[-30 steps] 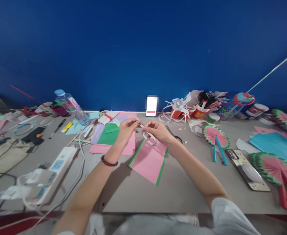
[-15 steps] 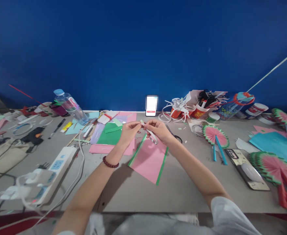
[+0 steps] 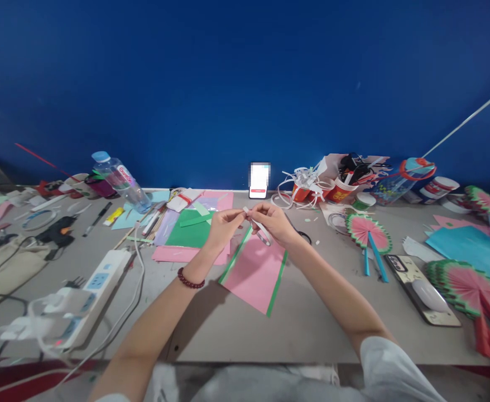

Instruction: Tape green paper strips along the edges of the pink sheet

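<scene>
Both my hands meet above the table's middle, over a pink paper sheet [image 3: 255, 273] with green strips along two edges. My right hand [image 3: 275, 223] grips a thin white roll of tape [image 3: 263, 233], held edge-on. My left hand [image 3: 224, 226], with a dark red bead bracelet on its wrist, pinches the loose white end of the tape [image 3: 247, 211] at the top of the roll. The fingertips of the two hands almost touch.
Green and pink sheets [image 3: 188, 231] lie behind my left hand. A power strip [image 3: 86, 293] with cables and a glue gun [image 3: 56, 230] sit left, a water bottle [image 3: 121, 181] behind. Scissors [image 3: 301, 234], paper cups [image 3: 339, 192], paper fans [image 3: 368, 234] and a phone [image 3: 423, 290] lie right.
The tape roll has turned from showing its open ring to edge-on. My left hand has slid right towards the right hand, closing the gap at the tape's end.
</scene>
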